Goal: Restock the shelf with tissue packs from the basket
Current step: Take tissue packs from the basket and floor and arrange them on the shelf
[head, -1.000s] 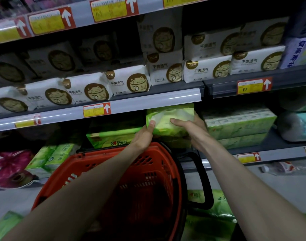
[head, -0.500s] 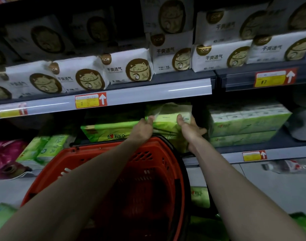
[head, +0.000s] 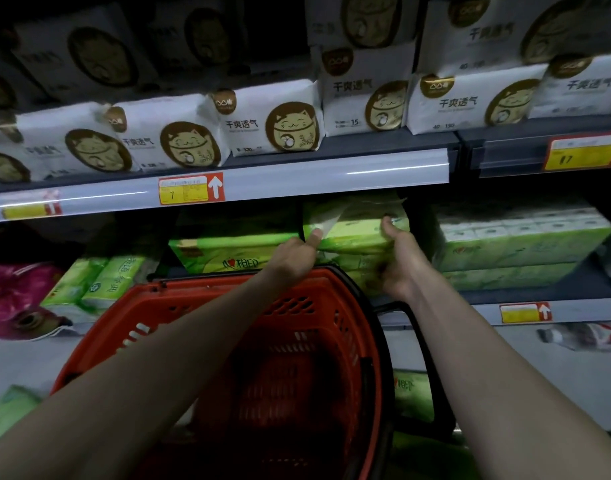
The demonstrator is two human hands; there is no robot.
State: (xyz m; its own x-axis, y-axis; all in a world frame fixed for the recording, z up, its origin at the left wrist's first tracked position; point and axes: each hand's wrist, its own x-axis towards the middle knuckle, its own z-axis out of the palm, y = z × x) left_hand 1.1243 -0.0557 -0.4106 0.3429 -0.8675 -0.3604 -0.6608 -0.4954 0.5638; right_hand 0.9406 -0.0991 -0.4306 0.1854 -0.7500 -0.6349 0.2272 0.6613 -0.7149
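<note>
A green tissue pack point(head: 354, 233) lies in the lower shelf point(head: 526, 294) on top of another green pack, just under the shelf rail. My left hand point(head: 293, 256) grips its left end with the thumb up. My right hand point(head: 399, 259) holds its right end, thumb on the front face. Below my forearms hangs the red basket point(head: 349, 341) with a black handle; its inside is dark and I cannot tell what lies in it.
White cat-print packs point(head: 273, 123) fill the upper shelf behind a grey price rail point(head: 297, 178). Green packs point(head: 228, 256) lie left of the held one, stacked tissue bricks point(head: 519, 242) to its right, and a pink pack point(head: 13, 299) sits far left. More green packs point(head: 409, 393) lie low.
Both hands have pushed the green pack deeper into the lower shelf and lower onto the stack. The view has moved closer to the shelf.
</note>
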